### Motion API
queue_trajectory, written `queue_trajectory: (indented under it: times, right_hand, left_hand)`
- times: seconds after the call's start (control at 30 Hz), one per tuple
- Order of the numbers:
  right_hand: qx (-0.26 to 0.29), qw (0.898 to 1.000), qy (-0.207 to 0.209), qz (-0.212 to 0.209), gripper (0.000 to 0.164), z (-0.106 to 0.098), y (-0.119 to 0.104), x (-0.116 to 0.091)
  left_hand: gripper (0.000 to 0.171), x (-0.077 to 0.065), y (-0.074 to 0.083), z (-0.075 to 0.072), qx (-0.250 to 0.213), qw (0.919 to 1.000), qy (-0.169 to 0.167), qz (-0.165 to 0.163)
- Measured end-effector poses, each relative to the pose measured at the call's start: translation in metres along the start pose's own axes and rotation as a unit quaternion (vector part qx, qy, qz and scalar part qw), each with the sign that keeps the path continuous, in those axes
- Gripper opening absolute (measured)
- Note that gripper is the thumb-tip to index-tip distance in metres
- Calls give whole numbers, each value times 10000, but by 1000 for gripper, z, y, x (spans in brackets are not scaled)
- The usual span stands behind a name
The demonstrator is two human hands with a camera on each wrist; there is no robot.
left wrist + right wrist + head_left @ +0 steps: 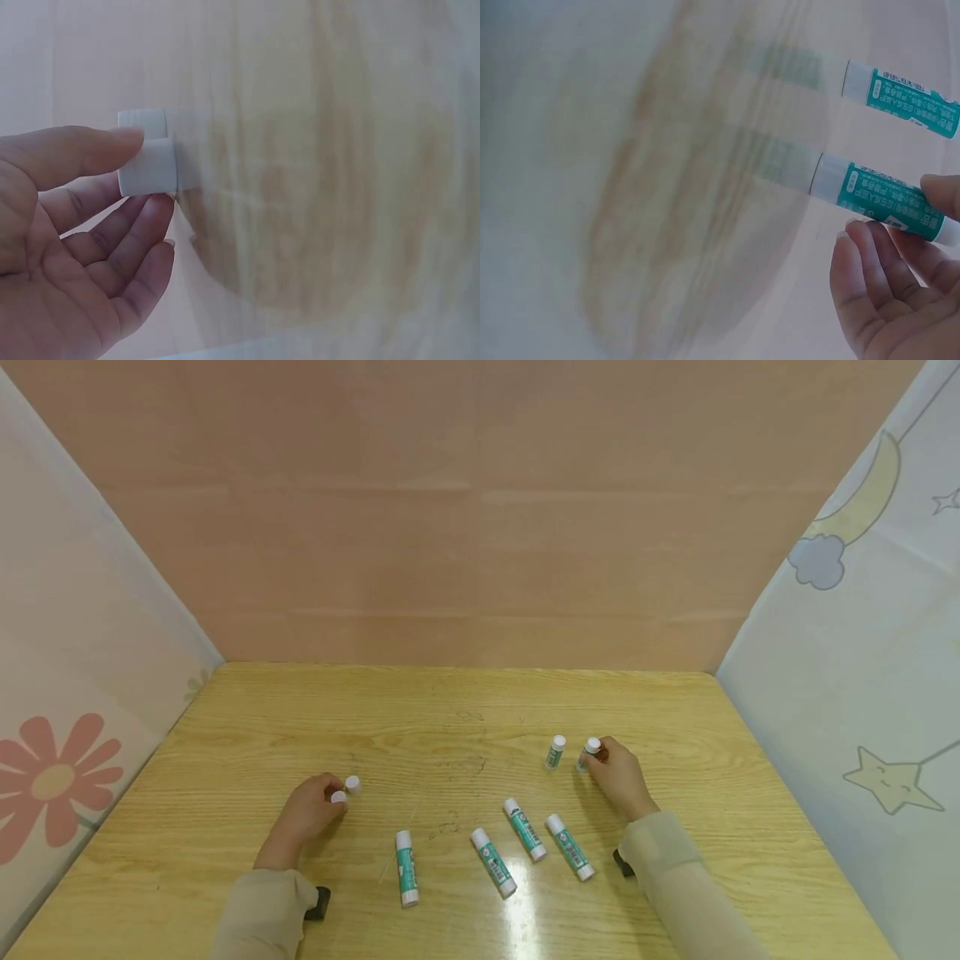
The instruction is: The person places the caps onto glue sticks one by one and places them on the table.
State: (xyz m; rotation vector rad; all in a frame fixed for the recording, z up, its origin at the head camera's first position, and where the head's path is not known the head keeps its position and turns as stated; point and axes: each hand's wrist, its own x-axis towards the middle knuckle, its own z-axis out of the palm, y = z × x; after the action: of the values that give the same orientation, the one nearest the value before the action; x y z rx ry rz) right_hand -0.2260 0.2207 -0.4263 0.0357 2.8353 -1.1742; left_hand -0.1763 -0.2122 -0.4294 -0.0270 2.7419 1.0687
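My left hand [309, 810] pinches a small white cap [339, 797] between thumb and fingers, low over the table at the left. Right beside it stands a second white cap [353, 784]; in the left wrist view the held cap [148, 169] partly covers it. On the right, my right hand [619, 775] grips an upright glue stick [590, 750] with a green label and white ends. The right wrist view shows thumb and fingers around the lower part of this glue stick [885, 196]. Another upright glue stick [555, 752] stands just left of it.
Several capped glue sticks lie on the wooden table [420, 710] nearer the front: one at the left [407, 868], a middle glue stick [493, 862], and others to its right, such as this glue stick [570, 847]. Patterned sheets border both sides, with a brown backdrop [472, 527] behind.
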Motion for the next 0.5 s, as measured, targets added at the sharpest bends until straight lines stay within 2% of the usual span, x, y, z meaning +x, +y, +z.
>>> queue_trajectory:
  times: [0.5]
  right_hand:
    - [220,9996,-103,163,30,-4,3,-8]
  left_hand:
    - [16,-2,0,1,77,9998,66,186]
